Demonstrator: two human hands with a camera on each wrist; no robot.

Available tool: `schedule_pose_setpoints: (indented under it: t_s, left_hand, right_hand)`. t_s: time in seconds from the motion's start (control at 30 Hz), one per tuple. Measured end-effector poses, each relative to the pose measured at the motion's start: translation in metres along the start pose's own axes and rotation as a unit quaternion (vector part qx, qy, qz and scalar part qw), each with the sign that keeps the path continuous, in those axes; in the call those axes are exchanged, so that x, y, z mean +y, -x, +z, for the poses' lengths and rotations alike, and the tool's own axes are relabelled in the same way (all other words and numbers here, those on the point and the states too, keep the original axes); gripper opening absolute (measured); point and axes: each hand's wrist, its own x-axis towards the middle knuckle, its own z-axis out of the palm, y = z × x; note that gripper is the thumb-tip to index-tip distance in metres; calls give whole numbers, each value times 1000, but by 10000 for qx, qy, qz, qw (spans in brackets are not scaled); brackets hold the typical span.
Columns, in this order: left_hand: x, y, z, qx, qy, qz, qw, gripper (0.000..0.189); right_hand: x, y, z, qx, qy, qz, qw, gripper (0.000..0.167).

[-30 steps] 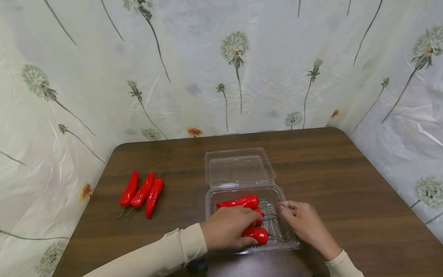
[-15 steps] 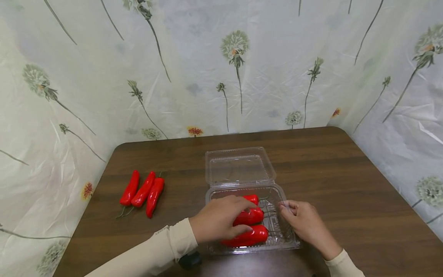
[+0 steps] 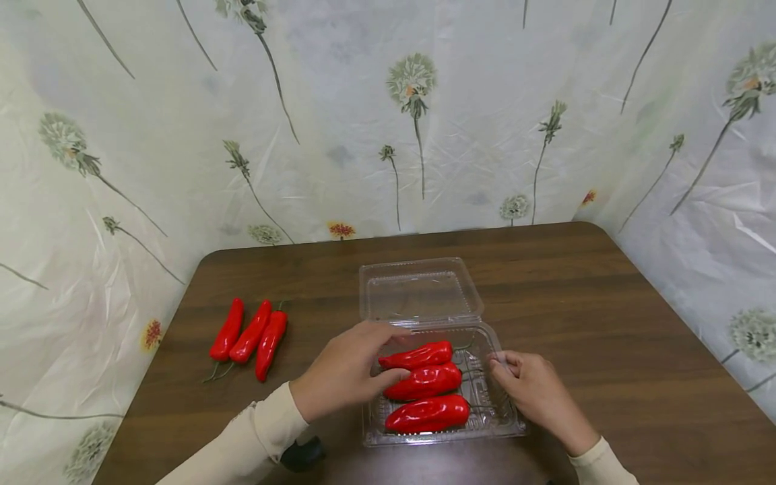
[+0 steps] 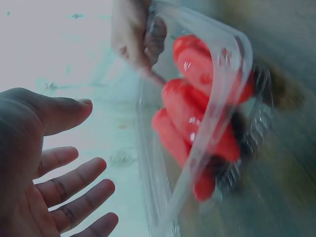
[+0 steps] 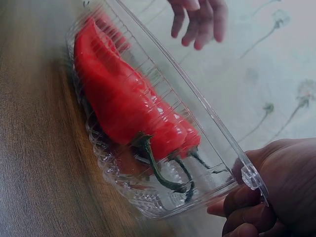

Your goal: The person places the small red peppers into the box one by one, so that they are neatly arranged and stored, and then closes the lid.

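Three red peppers lie side by side in the base of a clear plastic clamshell box, stems toward the right. My left hand hovers over the box's left side with nothing in it. In the left wrist view its fingers are spread and relaxed, apart from the peppers. My right hand pinches the right rim of the box between thumb and fingers. The right wrist view shows this pinch at the corner, with green stems seen through the clear wall.
Three more red peppers lie on the left part of the brown wooden table. The box's clear lid lies folded back behind the base. A flower-patterned sheet hangs around the table's far edge and sides.
My left hand has let go of the front pepper, lifted and moved left, so all three peppers in the box now show. My right hand has stayed at the rim.
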Motion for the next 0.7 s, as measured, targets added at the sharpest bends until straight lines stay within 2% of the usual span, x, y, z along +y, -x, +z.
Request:
schedule_pose_setpoints:
  t_s: [0.1, 0.2, 0.4, 0.53, 0.7]
  left_hand:
    - [-11, 9, -8, 291, 122, -173, 9994, 59]
    - [-25, 20, -15, 586, 212, -479, 9969, 60]
    - [-61, 42, -26, 1043, 292, -1176, 9871, 61]
    - [-88, 56, -30, 1172, 310, -1549, 9805, 65]
    - [-118, 70, -30, 1096, 324, -2062, 9718, 73]
  right_hand:
    - [0, 0, 0, -6, -8, 37, 10000, 29]
    - [0, -1, 0, -4, 15, 37, 10000, 29]
    - [0, -1, 0, 17, 84, -15, 10000, 29]
    - [-1, -1, -1, 29, 118, -39, 9999, 29]
    - [-1, -1, 0, 16, 96, -32, 9999, 28]
